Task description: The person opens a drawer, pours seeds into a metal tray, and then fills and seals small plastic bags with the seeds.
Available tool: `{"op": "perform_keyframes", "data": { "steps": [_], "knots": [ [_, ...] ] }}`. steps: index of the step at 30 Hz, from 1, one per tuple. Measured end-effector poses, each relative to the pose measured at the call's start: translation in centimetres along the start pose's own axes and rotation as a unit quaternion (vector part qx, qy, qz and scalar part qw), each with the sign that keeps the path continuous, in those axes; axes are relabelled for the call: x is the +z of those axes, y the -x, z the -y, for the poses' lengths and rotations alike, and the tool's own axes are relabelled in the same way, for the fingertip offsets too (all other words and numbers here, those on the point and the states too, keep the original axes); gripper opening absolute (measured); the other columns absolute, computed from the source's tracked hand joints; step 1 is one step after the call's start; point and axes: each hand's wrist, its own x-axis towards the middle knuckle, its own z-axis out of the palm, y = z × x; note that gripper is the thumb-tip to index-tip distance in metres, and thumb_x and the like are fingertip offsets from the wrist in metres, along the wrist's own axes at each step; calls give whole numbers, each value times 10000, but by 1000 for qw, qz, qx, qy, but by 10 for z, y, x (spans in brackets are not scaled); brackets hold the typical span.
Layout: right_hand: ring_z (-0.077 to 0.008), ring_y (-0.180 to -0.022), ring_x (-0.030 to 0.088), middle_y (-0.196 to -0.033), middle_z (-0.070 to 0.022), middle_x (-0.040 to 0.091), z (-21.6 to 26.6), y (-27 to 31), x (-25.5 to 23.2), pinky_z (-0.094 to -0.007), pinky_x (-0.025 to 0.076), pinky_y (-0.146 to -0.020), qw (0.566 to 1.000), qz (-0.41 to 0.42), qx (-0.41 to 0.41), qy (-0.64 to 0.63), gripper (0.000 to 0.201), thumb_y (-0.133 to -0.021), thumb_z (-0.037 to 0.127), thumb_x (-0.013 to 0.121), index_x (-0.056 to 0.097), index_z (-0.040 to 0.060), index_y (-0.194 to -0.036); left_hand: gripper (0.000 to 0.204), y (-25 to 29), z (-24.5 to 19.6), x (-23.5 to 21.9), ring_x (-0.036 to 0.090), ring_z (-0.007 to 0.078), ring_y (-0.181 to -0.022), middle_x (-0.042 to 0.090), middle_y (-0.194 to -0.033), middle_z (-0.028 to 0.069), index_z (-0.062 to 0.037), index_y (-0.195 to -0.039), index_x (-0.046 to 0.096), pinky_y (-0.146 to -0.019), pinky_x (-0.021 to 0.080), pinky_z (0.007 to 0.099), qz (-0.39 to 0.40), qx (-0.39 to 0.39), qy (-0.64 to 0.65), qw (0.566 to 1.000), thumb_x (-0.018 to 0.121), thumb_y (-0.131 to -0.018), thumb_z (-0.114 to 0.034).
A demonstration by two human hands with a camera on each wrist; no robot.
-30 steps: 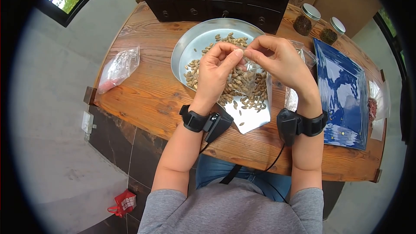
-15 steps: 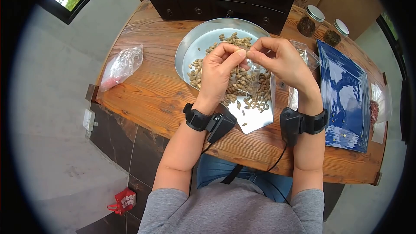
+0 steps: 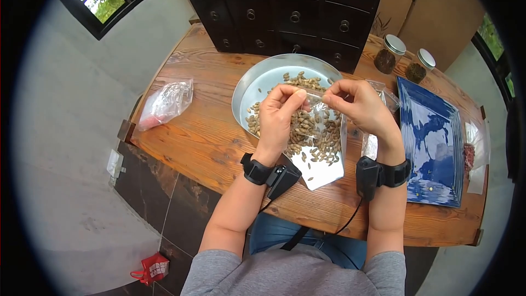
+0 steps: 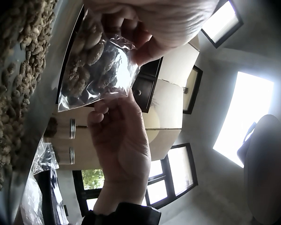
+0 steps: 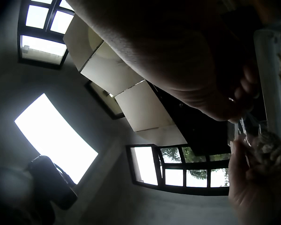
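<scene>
A small clear plastic bag (image 3: 316, 111) hangs between the two hands above a metal pan (image 3: 239, 98). My left hand (image 3: 275, 126) pinches its top edge at the left, thumb against curled fingers. At the right end of that edge, my right hand (image 3: 368, 114) pinches the plastic between thumb and fingertips. Several brown, ridged, oval pods (image 4: 93, 51) show inside the bag in the left wrist view. Many loose pods (image 3: 327, 145) of the same kind lie in the pan below, partly hidden by hands and bag. The right wrist view is dark around the fingers.
A dark drawer cabinet (image 3: 263, 19) stands behind the pan. To the right are a blue rectangular tray (image 3: 430, 142), two lidded jars (image 3: 386, 60) and a bag of red bits (image 3: 470, 153). A clear bag with something pink (image 3: 167, 104) lies at the left on the wooden table (image 3: 203, 148).
The hands have drawn slightly apart, and the bag's top edge now shows stretched between them. The head view has tilted upward, showing more of the cabinet.
</scene>
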Motion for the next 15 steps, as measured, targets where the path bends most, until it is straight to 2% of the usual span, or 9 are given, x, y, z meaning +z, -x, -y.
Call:
{"op": "perform_keyframes", "data": {
  "steps": [4, 6, 11, 15],
  "knots": [
    [-105, -622, 531, -666, -62, 596, 2, 2, -1, -252, 437, -585, 1000, -12, 0, 22, 196, -789, 158, 599, 626, -37, -800, 103, 1, -3, 0, 543, 86, -697, 587, -758, 36, -34, -855, 554, -672, 441, 207, 0, -19, -2, 1000, 543, -858, -136],
    [-107, -620, 535, -664, -66, 598, 1, 2, -2, -253, 437, -583, 999, -18, 6, 34, 195, -787, 155, 599, 624, -38, -800, 121, -1, -5, 2, 556, 85, -700, 606, -768, 42, -13, -866, 566, -674, 460, 209, 12, -60, 29, 998, 550, -859, -133],
    [-116, -603, 542, -639, -81, 594, -6, 0, 6, -261, 433, -561, 997, -40, -37, 48, 194, -777, 152, 610, 627, -41, -789, 158, -3, 2, 0, 550, 85, -707, 593, -782, 27, -26, -895, 578, -683, 455, 209, 64, -74, 8, 995, 551, -867, -179],
    [-121, -571, 532, -612, -82, 584, -10, -5, 10, -263, 424, -536, 997, -53, -31, 51, 197, -769, 157, 621, 631, -39, -768, 143, -2, -1, 0, 550, 82, -691, 581, -765, 22, -21, -871, 582, -670, 457, 208, 42, -102, 9, 994, 557, -862, -161]
  ]
}}
